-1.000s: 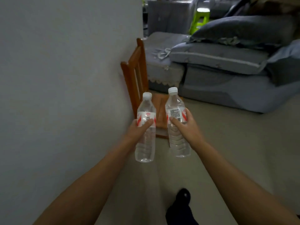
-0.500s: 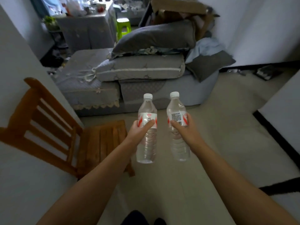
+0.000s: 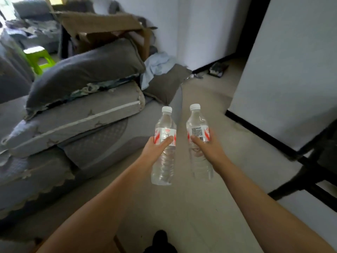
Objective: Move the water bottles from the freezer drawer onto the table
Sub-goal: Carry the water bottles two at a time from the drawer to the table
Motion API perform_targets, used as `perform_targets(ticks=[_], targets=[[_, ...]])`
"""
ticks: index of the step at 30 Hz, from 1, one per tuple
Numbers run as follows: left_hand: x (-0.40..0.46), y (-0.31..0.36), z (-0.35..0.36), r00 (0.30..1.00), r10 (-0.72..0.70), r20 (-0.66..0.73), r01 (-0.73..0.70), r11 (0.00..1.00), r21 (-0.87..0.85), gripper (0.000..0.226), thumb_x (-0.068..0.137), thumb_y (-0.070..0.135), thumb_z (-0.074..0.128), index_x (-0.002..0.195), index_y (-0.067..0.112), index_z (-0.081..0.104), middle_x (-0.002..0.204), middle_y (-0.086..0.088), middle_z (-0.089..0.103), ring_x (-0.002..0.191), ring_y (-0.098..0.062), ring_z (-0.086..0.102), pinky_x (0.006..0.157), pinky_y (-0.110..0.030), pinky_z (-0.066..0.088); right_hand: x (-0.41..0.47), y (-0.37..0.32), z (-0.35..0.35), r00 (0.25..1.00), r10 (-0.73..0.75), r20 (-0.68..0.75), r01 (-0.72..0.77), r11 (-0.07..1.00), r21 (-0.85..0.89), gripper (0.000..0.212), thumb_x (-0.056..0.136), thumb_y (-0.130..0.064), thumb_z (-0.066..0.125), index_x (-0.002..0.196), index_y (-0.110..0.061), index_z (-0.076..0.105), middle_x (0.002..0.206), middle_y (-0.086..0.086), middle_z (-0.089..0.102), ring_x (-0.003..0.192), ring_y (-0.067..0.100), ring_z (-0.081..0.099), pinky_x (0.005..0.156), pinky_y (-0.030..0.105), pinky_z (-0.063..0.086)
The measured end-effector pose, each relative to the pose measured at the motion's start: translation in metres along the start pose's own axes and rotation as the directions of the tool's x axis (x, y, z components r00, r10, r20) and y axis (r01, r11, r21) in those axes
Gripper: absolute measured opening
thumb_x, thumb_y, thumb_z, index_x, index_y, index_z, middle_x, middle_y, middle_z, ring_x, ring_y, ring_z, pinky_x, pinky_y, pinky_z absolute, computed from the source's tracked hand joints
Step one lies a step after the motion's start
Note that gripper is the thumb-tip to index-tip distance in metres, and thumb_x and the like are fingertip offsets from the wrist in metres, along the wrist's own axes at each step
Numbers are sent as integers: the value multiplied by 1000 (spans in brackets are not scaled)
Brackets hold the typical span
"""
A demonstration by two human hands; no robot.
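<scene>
I hold two clear plastic water bottles with white caps and red-and-white labels, both upright in front of me above the floor. My left hand grips the left bottle around its label. My right hand grips the right bottle the same way. The two bottles are side by side and a little apart. No freezer drawer is in view. A white surface with a dark frame, possibly a table, stands at the right.
A grey sofa piled with cushions fills the left. Behind it lie a cardboard box and a green stool. Pale floor runs ahead between sofa and white surface. My dark shoe shows at the bottom.
The view has swung right: the white wall and the wooden chair have left the frame, and the sofa has slid left. The white surface at the right came closer. Both hands keep their bottles.
</scene>
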State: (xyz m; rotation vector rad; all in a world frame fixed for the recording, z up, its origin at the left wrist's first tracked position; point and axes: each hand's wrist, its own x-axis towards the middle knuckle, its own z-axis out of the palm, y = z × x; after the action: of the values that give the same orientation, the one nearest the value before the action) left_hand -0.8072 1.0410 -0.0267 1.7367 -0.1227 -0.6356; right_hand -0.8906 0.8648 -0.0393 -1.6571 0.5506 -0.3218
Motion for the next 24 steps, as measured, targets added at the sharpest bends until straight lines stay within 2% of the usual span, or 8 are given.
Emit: perform_targets(ticks=[3,5,7,10,14,20,22,24], targets=[[53,23,6,994,13,106,-17,999,33,46,72,52,73,105,22,64,104,-7,72,93,-25,71,91,-44,55,35,-6,-5,994,13,-107,-12,1000,6,47,85,-28,71,127,-18,53,112,4,67,98,17,67,84,32,56],[79,32,17,984,10,178,-16,999,31,59,62,59,74,108,23,65,104,-5,73,94,-25,71,92,-47,54,49,-8,-12,984,34,-174,-28,999,39,46,85,-25,71,126,-18,51,111,0,66,92,10,65,72,15,53],[108,41,35,964,9,266,-11,1000,7,40,70,49,74,101,24,67,100,-5,74,92,-25,71,90,-46,54,65,-6,-25,968,58,-245,-48,998,44,42,86,-24,71,123,-23,50,104,-6,64,85,1,62,60,5,47],[143,58,70,924,11,382,-23,999,29,13,86,33,67,95,24,66,88,-1,73,77,-16,70,78,-35,57,91,1,-51,946,90,-312,-71,995,70,42,86,-25,71,123,-24,50,105,-5,65,89,6,65,66,12,47],[195,80,129,887,21,460,-53,997,57,13,86,32,68,96,25,65,82,1,71,70,-14,68,69,-30,54,133,12,-97,899,122,-420,-88,991,100,40,87,-26,70,120,-28,47,99,-12,62,87,2,62,73,18,46],[280,121,240,866,-4,500,-85,984,156,81,53,67,76,121,27,59,112,-4,70,100,-25,68,89,-47,55,214,21,-195,860,131,-493,-87,990,111,44,87,-21,69,128,-17,51,111,0,67,91,8,66,74,20,51],[307,136,282,859,-33,510,-60,985,165,97,43,76,76,124,27,56,115,-8,68,100,-28,68,87,-47,56,237,16,-232,848,131,-514,-90,990,105,41,88,-19,68,125,-16,51,107,1,66,86,7,65,70,18,51],[325,157,322,846,-31,532,-56,988,147,89,50,69,76,124,23,56,111,-10,68,93,-29,70,72,-37,59,258,13,-270,826,129,-549,-97,991,87,39,88,-21,67,123,-20,50,102,-4,65,84,4,63,67,16,50]])
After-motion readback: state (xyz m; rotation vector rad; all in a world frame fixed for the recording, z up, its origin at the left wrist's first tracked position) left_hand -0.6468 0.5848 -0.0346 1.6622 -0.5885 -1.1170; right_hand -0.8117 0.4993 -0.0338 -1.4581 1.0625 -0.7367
